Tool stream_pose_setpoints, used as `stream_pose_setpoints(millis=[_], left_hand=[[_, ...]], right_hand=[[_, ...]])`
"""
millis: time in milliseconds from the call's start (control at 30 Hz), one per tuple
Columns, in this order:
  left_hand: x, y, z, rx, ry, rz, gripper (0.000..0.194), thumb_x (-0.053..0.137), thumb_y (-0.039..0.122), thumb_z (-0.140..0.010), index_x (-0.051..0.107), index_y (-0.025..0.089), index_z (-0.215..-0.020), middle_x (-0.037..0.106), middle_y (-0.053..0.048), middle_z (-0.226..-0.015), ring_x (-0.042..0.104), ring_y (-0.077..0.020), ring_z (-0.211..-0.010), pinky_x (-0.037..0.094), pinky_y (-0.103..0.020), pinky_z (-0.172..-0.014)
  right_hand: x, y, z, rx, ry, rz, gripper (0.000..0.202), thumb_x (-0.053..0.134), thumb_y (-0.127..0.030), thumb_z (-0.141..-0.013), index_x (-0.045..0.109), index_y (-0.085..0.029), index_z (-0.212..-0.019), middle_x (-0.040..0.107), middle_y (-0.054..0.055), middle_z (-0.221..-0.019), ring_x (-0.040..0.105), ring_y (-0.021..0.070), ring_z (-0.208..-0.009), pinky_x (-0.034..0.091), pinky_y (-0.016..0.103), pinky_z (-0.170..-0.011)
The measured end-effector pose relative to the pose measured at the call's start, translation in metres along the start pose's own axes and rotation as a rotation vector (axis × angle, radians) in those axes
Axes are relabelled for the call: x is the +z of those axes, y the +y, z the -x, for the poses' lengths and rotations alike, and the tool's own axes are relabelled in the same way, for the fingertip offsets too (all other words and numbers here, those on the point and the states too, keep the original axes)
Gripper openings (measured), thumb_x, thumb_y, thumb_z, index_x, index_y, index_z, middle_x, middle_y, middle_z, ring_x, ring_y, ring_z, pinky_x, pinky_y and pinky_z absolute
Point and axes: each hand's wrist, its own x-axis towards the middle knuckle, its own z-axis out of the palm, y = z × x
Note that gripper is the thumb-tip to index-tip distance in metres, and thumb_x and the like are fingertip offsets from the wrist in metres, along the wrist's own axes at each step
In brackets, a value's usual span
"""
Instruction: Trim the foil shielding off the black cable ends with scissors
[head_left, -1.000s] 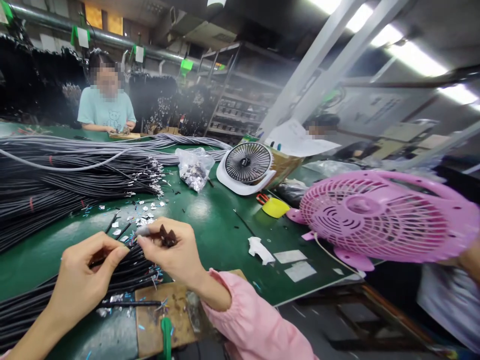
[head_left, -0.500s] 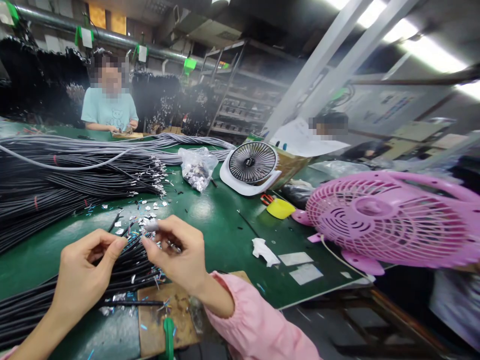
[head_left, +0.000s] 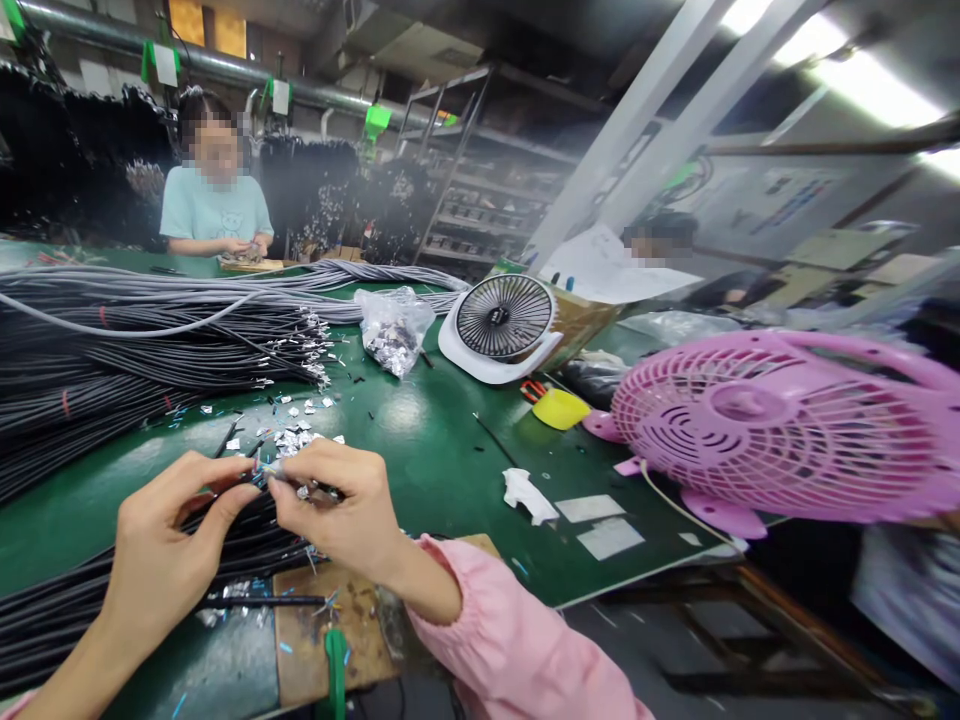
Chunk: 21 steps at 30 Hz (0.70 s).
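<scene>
My left hand (head_left: 176, 535) is closed, thumb and forefinger pinching a black cable near its stripped end. Thin coloured wires (head_left: 262, 470) fan out from that end. My right hand (head_left: 337, 510) pinches these wires from the other side, a grey covering on one fingertip. Its fingers also curl around a dark tool that is mostly hidden. Below both hands lies a bundle of black cables (head_left: 67, 610). One cable end (head_left: 300, 601) rests over a wooden block (head_left: 367, 640), close to a green handle (head_left: 335, 670).
Foil scraps (head_left: 292, 440) litter the green table (head_left: 420, 480). Further back are more black cables (head_left: 150, 360), grey cables (head_left: 322, 280), a plastic bag (head_left: 395, 330) and a small white fan (head_left: 502, 330). A pink fan (head_left: 765, 430) stands at right. Across the table sits a person (head_left: 216, 210).
My right hand has moved left to the wire ends beside my left fingertips, closing the gap between the hands. My left hand has stayed nearly in place.
</scene>
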Motion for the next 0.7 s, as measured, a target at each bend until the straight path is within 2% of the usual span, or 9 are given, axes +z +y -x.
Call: stream_pose_setpoints(millis=[100, 167, 267, 333, 433, 500, 600, 700], left_hand=[[-0.001, 0.003, -0.002, 0.055, -0.024, -0.018, 0.014, 0.063, 0.029, -0.084, 0.077, 0.026, -0.088, 0.068, 0.003, -0.067, 0.058, -0.0101, -0.053, 0.047, -0.018, -0.048], [-0.003, 0.006, -0.004, 0.081, -0.061, -0.026, 0.018, 0.061, 0.025, -0.085, 0.077, 0.026, -0.092, 0.064, 0.004, -0.063, 0.054, -0.0090, -0.050, 0.044, -0.017, -0.046], [-0.005, 0.009, -0.006, 0.087, -0.094, -0.023, 0.022, 0.059, 0.024, -0.085, 0.078, 0.027, -0.097, 0.060, 0.004, -0.060, 0.051, -0.0088, -0.049, 0.042, -0.017, -0.045], [-0.006, 0.009, -0.005, 0.070, -0.106, -0.017, 0.025, 0.060, 0.025, -0.085, 0.077, 0.028, -0.102, 0.058, 0.005, -0.058, 0.051, -0.0094, -0.049, 0.041, -0.017, -0.044], [-0.007, 0.008, -0.005, 0.035, -0.130, 0.004, 0.030, 0.059, 0.027, -0.085, 0.075, 0.028, -0.110, 0.055, 0.005, -0.056, 0.048, -0.0091, -0.046, 0.039, -0.017, -0.041], [-0.006, 0.008, -0.005, 0.019, -0.146, 0.021, 0.031, 0.059, 0.028, -0.085, 0.075, 0.027, -0.111, 0.054, 0.005, -0.055, 0.048, -0.0088, -0.045, 0.038, -0.017, -0.040], [-0.006, 0.008, -0.006, 0.013, -0.164, 0.038, 0.031, 0.060, 0.028, -0.084, 0.075, 0.025, -0.110, 0.055, 0.006, -0.055, 0.050, -0.0086, -0.045, 0.040, -0.016, -0.039], [-0.004, 0.008, -0.005, 0.000, -0.166, 0.059, 0.032, 0.061, 0.026, -0.082, 0.074, 0.024, -0.111, 0.060, 0.006, -0.054, 0.053, -0.0082, -0.044, 0.043, -0.015, -0.041]], right_hand=[[-0.001, 0.000, -0.003, 0.072, -0.063, -0.009, 0.016, 0.060, -0.013, -0.078, 0.068, -0.016, -0.065, 0.062, 0.000, -0.056, 0.050, 0.0092, -0.050, 0.044, 0.020, -0.048], [-0.002, -0.001, -0.006, 0.190, -0.099, -0.032, 0.018, 0.060, -0.012, -0.075, 0.064, -0.017, -0.059, 0.056, -0.003, -0.053, 0.048, 0.0092, -0.049, 0.041, 0.021, -0.048], [-0.004, -0.002, -0.010, 0.407, -0.081, -0.131, 0.015, 0.061, -0.016, -0.074, 0.063, -0.017, -0.059, 0.053, -0.004, -0.053, 0.046, 0.0094, -0.050, 0.039, 0.020, -0.046], [-0.004, -0.002, -0.011, 0.474, -0.066, -0.212, 0.014, 0.062, -0.019, -0.076, 0.063, -0.018, -0.062, 0.054, -0.003, -0.056, 0.048, 0.0102, -0.052, 0.040, 0.021, -0.048], [-0.005, -0.002, -0.011, 0.394, -0.110, -0.247, 0.021, 0.063, -0.024, -0.079, 0.059, -0.019, -0.059, 0.052, -0.003, -0.057, 0.048, 0.0111, -0.055, 0.041, 0.023, -0.051], [-0.005, -0.003, -0.011, 0.346, -0.142, -0.230, 0.024, 0.062, -0.021, -0.078, 0.054, -0.019, -0.056, 0.048, -0.003, -0.056, 0.044, 0.0101, -0.053, 0.038, 0.023, -0.049], [-0.006, -0.005, -0.011, 0.360, -0.121, -0.245, 0.022, 0.060, -0.015, -0.076, 0.053, -0.018, -0.055, 0.047, -0.004, -0.055, 0.042, 0.0088, -0.052, 0.036, 0.022, -0.048], [-0.006, -0.006, -0.011, 0.375, -0.118, -0.251, 0.027, 0.061, -0.016, -0.077, 0.050, -0.018, -0.053, 0.043, -0.005, -0.053, 0.040, 0.0083, -0.051, 0.033, 0.022, -0.047]])
